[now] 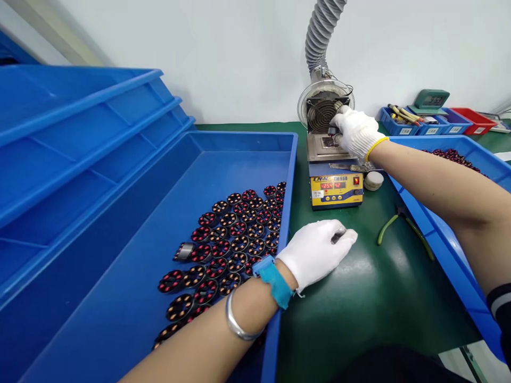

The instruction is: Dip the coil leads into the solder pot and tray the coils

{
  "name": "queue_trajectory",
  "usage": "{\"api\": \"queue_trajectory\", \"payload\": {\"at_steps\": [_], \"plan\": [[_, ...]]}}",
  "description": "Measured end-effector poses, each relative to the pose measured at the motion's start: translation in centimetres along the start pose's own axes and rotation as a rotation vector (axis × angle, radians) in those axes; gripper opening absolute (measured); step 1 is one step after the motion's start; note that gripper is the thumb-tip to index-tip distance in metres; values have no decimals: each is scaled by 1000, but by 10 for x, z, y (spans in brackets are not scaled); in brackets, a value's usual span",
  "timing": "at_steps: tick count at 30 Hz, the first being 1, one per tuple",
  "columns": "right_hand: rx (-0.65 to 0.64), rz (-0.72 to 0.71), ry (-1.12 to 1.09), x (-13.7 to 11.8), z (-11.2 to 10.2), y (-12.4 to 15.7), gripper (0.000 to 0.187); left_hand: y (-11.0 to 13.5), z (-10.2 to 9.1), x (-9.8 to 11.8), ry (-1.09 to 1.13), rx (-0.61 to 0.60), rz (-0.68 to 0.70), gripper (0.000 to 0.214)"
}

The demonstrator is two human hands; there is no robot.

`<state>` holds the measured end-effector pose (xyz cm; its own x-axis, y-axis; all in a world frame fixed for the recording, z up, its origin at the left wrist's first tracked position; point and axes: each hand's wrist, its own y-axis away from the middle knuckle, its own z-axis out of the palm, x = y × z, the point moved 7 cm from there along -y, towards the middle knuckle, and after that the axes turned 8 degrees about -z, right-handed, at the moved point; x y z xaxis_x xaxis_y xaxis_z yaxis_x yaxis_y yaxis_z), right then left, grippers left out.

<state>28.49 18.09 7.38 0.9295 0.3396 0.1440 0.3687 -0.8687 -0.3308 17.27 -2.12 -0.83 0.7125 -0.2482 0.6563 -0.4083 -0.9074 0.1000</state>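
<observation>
My right hand (pixel 355 130), in a white knit glove, reaches over the solder pot (pixel 319 151). Its fingers pinch a small dark wound motor stator (pixel 333 130) just above the pot's opening. My left hand (pixel 315 252), also gloved, rests low over the green table beside the blue tray's rim (pixel 288 213). The fingers and thumb curl together around something small and dark grey (pixel 338 234), mostly hidden. Inside that tray, many wound stators (pixel 237 229) with red and copper coils stand packed in rows; one lies on its side.
Stacked blue trays (pixel 120 122) rise at the left. Behind the pot hangs a fume extraction hose (pixel 321 37). Green-handled cutters (pixel 386 230) and a small round tin (pixel 373 181) lie right of the pot. A second blue tray (pixel 431 205) holds more dark-red parts; small bins (pixel 399 127) line the back.
</observation>
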Motion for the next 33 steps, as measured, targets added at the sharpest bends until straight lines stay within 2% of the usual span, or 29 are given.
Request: {"api": "queue_trajectory", "payload": {"at_steps": [2,5,9,12,15,19,21,23,28,30,33], "plan": [[23,7,-20,0,-7,1,40,-1,-2,-2,75,19,-23,32],[90,65,-120,-1,-23,11,36,-3,-10,-9,311,106,-97,25],[111,155,-396,-12,-39,39,28,-7,-19,-24,675,228,-225,33],[8,185,-639,-33,-31,66,29,-9,-24,-31,875,315,-250,41],[-83,137,-838,-61,-20,93,30,-10,-26,-35,994,359,-243,42],[-42,19,-874,-81,-20,115,45,-10,-27,-38,1108,383,-235,34],[-61,-37,-874,-81,-21,117,45,-10,-28,-38,1122,382,-235,30],[-122,-69,-920,-77,-20,116,36,-9,-28,-37,1097,369,-249,27],[-307,9,-1112,-62,-7,103,22,-10,-28,-34,1064,328,-274,27],[-273,78,-1192,-53,-2,94,21,-11,-26,-34,1064,306,-279,30],[-125,207,-1198,-29,2,76,25,-12,-23,-34,1043,263,-287,30]]}}
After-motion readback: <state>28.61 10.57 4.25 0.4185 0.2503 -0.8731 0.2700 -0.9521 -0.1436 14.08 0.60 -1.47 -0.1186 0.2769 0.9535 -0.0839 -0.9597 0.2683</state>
